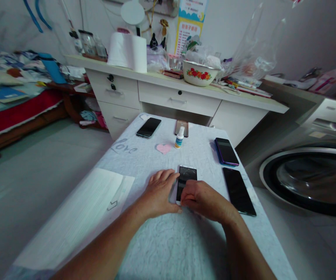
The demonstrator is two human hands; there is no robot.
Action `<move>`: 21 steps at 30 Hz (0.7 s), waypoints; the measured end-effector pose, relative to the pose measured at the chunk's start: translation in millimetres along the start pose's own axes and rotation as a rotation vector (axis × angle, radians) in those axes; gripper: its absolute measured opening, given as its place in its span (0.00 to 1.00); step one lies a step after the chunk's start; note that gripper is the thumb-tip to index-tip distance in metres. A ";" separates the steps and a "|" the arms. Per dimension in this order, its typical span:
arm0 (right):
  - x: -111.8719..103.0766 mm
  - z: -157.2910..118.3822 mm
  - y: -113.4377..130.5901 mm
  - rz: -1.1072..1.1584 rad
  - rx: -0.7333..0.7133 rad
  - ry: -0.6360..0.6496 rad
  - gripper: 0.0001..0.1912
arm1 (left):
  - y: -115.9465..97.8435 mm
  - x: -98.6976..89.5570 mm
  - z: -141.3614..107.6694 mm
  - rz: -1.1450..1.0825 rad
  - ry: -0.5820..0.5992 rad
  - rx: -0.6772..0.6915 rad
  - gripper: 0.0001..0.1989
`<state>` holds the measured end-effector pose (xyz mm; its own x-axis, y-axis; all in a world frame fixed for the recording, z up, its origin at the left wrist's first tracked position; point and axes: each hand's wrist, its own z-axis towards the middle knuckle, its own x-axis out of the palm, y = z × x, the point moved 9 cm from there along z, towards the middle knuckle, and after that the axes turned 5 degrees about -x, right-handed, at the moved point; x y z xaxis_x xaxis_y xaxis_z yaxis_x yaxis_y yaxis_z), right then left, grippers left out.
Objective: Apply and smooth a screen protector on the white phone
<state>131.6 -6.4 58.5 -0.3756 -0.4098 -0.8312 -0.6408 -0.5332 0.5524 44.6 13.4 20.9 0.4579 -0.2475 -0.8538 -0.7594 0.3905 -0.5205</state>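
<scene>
A white-framed phone (pixel 187 174) lies face up on the cloth-covered table (pixel 168 241), with smudges or cracks on its dark screen. My left hand (pixel 160 192) rests at its left edge, fingers apart, thumb near the bottom corner. On the lower part of the screen, my right hand (pixel 200 196) is closed, its fingertips curled down; what they hold, if anything, is hidden. Beyond the phone stands a small white spray bottle (pixel 179 138) with a blue and yellow label.
Other phones lie at the back left (pixel 149 128) and along the right side (pixel 226 151), (pixel 239 191). Behind the bottle is a brown-edged case (pixel 185 126). White paper (pixel 83 210) covers the left side. A desk (pixel 179 95) and a washing machine (pixel 310 155) stand beyond.
</scene>
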 end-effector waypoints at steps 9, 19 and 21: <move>4.1 4.8 8.6 0.019 -0.091 -0.037 0.08 | 1.2 1.6 -0.8 -0.005 0.000 -0.001 0.49; -3.6 -12.1 -6.9 0.018 0.025 0.056 0.09 | -4.3 -4.2 -0.3 -0.008 0.007 -0.006 0.45; -4.5 -15.4 -11.0 0.028 0.038 0.068 0.09 | -4.5 -4.6 -0.4 -0.003 0.005 -0.005 0.45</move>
<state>150.6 -10.0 57.1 -0.3477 -0.4743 -0.8088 -0.6565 -0.4927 0.5712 45.7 12.5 27.2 0.4583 -0.2532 -0.8520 -0.7602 0.3851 -0.5233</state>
